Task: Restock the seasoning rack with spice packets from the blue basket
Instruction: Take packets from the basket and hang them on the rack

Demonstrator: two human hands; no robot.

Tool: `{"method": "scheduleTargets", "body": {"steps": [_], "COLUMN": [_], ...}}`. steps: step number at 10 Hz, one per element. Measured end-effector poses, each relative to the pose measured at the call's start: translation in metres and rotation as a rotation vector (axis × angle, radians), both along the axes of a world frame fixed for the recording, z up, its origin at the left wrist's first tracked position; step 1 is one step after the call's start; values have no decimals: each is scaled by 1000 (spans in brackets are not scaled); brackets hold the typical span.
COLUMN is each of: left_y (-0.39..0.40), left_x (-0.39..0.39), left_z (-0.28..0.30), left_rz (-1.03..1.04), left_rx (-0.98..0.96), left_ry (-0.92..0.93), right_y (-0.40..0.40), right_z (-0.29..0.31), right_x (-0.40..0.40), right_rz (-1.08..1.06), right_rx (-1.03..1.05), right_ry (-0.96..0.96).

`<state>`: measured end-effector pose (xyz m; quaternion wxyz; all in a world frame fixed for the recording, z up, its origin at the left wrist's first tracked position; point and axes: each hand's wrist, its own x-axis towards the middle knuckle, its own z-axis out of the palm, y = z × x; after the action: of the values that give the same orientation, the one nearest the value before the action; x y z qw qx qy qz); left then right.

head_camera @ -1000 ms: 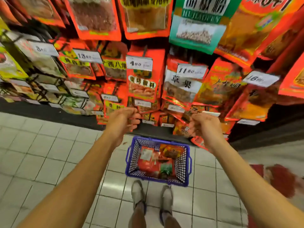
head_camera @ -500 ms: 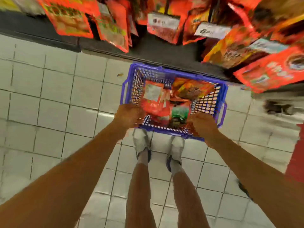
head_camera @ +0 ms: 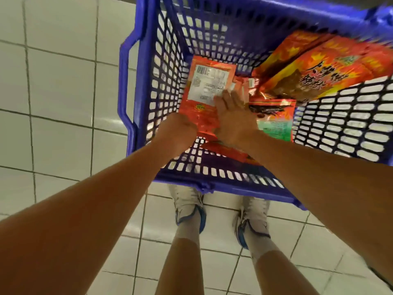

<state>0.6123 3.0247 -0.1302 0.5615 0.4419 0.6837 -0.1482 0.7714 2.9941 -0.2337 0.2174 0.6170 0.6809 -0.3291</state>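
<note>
Blue basket on the tiled floor, just in front of two white shoes, seen from straight above. Several packets inside, so plenty left to hang. Red packet with its printed back label up, lying against the left wall of the basket, near the left front corner. Big orange packet leaning on the right wall toward the far right corner, its upper part blurred. Smaller packet with a green lower half near the middle of the basket floor, partly under the right arm. One more red packet at the front wall, mostly hidden under the right wrist.

Left hand at the lower edge of the red packet, fingers tucked out of sight beneath it; grip of this hand cannot tell, maybe pinching the edge, maybe only touching. Right hand flat on the same packet, fingers straight and spread over the label, so grip apart and only pressing, nothing clamped.

Rack not in view at all. Judging from this: at the picking stage, red packet about to be lifted but not yet off the pile. At least four packets to carry up to the hooks. No way to say from here how full the rack is.
</note>
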Motion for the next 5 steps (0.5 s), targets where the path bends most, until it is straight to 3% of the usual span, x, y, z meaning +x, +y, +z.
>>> {"method": "scheduleTargets", "body": {"steps": [1,3,4,5], "left_y": [-8,-14,-13,-10], "left_x": [-8,-17,-14,-11], "left_z": [-34,-34,-23,-16], "left_rz": [-50,43,47,20], "left_rx": [36,55,123,255], "left_ry": [18,14,9,-60], "right_y": [4,1,17,33], "right_z": [-37,-15,17,50], "right_x": [-9,18,35,48], "right_rz": [125,226,-4,-90], "right_rx": [3,113,2,-3], "right_ry": [-60,10,198,337]}}
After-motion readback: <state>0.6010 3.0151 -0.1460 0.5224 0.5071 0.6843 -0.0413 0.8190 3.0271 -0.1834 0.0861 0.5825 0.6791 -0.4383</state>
